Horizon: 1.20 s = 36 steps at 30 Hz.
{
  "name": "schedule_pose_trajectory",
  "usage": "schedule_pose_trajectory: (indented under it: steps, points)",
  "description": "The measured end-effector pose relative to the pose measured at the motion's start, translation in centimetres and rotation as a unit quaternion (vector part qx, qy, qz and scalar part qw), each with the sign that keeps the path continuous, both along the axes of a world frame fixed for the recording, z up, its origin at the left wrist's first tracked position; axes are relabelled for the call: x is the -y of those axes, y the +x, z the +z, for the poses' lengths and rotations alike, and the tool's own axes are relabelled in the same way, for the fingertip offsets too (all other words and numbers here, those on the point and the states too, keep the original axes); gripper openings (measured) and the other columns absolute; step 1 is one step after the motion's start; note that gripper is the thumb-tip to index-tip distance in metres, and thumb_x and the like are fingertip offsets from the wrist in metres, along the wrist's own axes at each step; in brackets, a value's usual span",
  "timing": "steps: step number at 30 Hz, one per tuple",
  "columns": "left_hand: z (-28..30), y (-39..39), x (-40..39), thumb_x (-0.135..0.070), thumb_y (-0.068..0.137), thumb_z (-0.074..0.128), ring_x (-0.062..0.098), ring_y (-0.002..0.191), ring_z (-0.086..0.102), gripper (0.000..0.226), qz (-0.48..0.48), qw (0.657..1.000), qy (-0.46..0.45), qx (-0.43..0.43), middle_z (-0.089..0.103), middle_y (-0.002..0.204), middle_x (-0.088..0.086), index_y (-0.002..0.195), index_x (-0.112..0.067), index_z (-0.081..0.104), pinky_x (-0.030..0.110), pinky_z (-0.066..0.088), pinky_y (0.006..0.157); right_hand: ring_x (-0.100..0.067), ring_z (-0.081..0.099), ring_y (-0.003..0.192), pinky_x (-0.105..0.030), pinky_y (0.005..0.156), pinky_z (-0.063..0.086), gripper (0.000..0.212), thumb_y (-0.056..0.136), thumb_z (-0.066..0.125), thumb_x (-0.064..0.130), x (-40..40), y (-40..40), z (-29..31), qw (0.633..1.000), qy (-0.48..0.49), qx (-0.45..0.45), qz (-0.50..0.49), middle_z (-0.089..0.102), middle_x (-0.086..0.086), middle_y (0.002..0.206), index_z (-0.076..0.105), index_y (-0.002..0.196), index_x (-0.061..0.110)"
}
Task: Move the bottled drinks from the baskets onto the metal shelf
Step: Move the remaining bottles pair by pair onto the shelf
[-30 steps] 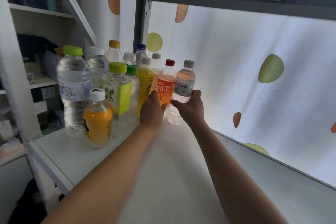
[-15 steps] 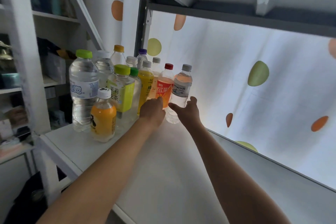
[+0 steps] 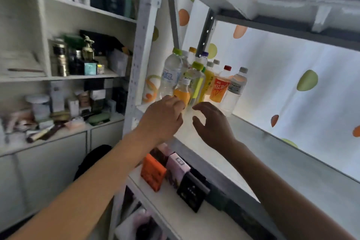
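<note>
Both my hands are up at the front edge of the metal shelf [image 3: 292, 163], and neither has hold of anything. My left hand [image 3: 163, 117] hangs with the fingers curled loosely downward, its fingertips just in front of the small orange-juice bottle [image 3: 182, 91]; through the blur I cannot tell whether they touch it. My right hand [image 3: 211, 122] is half open, fingers spread and bent like a claw, thumb pointing toward the left hand, with a gap of bare shelf between the two. The bottled drinks stand upright in a tight cluster at the left end of the shelf, against the white upright post [image 3: 143, 48]: a tall water bottle with a green cap [image 3: 171, 76], a yellow-labelled tea bottle with a green cap [image 3: 195, 84], a yellow drink [image 3: 208, 81], a red-capped bottle with an orange label [image 3: 221, 87] and a clear water bottle with a grey cap [image 3: 236, 85] at the right of the group, with more caps showing behind them. The rest of the shelf to the right is bare. On the shelf below stand an orange box [image 3: 153, 173], a pink box [image 3: 177, 167] and a black box [image 3: 191, 191] in a row.
</note>
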<state>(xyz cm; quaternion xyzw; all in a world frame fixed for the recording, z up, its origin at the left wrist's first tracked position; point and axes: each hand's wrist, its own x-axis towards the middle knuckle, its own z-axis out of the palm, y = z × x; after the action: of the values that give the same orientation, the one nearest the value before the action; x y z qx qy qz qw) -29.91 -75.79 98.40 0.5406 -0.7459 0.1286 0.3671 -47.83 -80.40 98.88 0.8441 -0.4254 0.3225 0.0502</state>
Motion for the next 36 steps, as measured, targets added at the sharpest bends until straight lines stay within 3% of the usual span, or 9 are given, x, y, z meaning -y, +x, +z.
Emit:
schedule_pose_trajectory:
  steps: [6, 10, 17, 23, 36]
  points:
    - [-4.0, 11.7, -14.1, -0.009, 0.083, 0.064, 0.035, 0.114, 0.056, 0.033, 0.098, 0.995, -0.011, 0.020, 0.063, 0.118, 0.018, 0.115, 0.002, 0.064, 0.042, 0.047, 0.094, -0.029, 0.058, 0.120, -0.041, 0.103, 0.045, 0.034, 0.088, 0.066, 0.017, -9.9, 12.4, -3.8, 0.989, -0.006, -0.060, 0.137, 0.064, -0.009, 0.129, 0.069, 0.121, 0.011]
    - [-7.9, 18.7, -23.9, -0.011, 0.085, 0.062, 0.030, 0.118, 0.053, 0.036, 0.196, 0.980, 0.026, 0.017, 0.060, 0.123, 0.013, 0.120, -0.002, 0.061, 0.042, 0.042, 0.099, -0.030, 0.059, 0.118, -0.043, 0.102, 0.047, 0.033, 0.086, 0.063, 0.016, -16.4, 21.5, -6.8, 0.965, -0.008, -0.071, 0.252, 0.064, -0.011, 0.126, 0.069, 0.118, 0.008]
    - [-11.2, 27.3, -41.3, -0.010, 0.079, 0.066, 0.034, 0.107, 0.057, 0.032, 0.379, 0.923, 0.073, -0.003, 0.063, 0.111, 0.014, 0.110, -0.002, 0.064, 0.043, 0.046, 0.088, -0.035, 0.059, 0.116, -0.044, 0.102, 0.044, 0.027, 0.087, 0.070, 0.011, -28.7, 34.6, -9.9, 0.898, -0.021, -0.096, 0.428, 0.065, -0.015, 0.124, 0.071, 0.112, 0.005]
    - [-12.7, 30.2, -53.5, -0.013, 0.085, 0.061, 0.028, 0.110, 0.053, 0.030, 0.515, 0.854, 0.065, -0.036, 0.061, 0.114, 0.008, 0.114, -0.006, 0.061, 0.039, 0.041, 0.093, -0.036, 0.061, 0.115, -0.045, 0.100, 0.046, 0.024, 0.086, 0.070, 0.007, -39.0, 43.7, -11.6, 0.826, -0.010, -0.084, 0.558, 0.066, -0.017, 0.121, 0.071, 0.110, 0.003]
    - [-14.8, 36.3, -74.1, -0.019, 0.083, 0.065, 0.027, 0.111, 0.054, 0.032, 0.749, 0.644, 0.134, -0.075, 0.063, 0.114, 0.005, 0.114, -0.012, 0.063, 0.040, 0.046, 0.091, -0.035, 0.060, 0.113, -0.040, 0.100, 0.044, 0.026, 0.086, 0.066, 0.010, -61.3, 61.7, -15.5, 0.643, 0.091, -0.054, 0.758, 0.066, -0.016, 0.120, 0.072, 0.110, 0.002]
